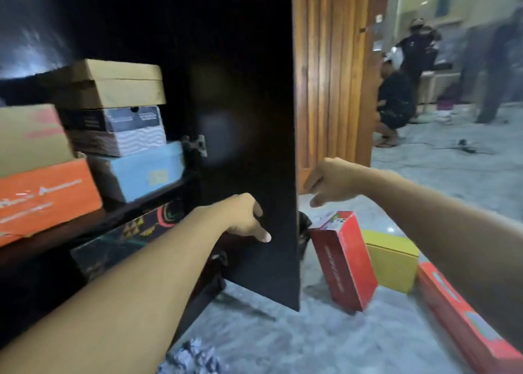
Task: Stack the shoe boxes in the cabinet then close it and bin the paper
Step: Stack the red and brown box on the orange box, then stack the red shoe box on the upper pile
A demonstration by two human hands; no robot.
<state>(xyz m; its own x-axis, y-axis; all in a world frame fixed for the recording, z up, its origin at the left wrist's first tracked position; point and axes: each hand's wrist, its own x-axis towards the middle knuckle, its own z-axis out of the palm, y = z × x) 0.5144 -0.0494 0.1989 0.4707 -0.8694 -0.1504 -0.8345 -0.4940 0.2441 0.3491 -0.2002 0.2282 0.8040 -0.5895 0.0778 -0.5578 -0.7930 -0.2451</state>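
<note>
Resting against the inner face of the dark cabinet door at frame centre, the left hand has its fingers loosely curled, gripping nothing. The right hand curls round the door's outer edge. Stacked shoe boxes fill the shelves at left; a red box and yellow box lie on the floor at lower right; crumpled paper sits at bottom centre.

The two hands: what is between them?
In the head view, the open dark cabinet door stands between: left hand on its inner face, right hand beyond its outer edge.
</note>
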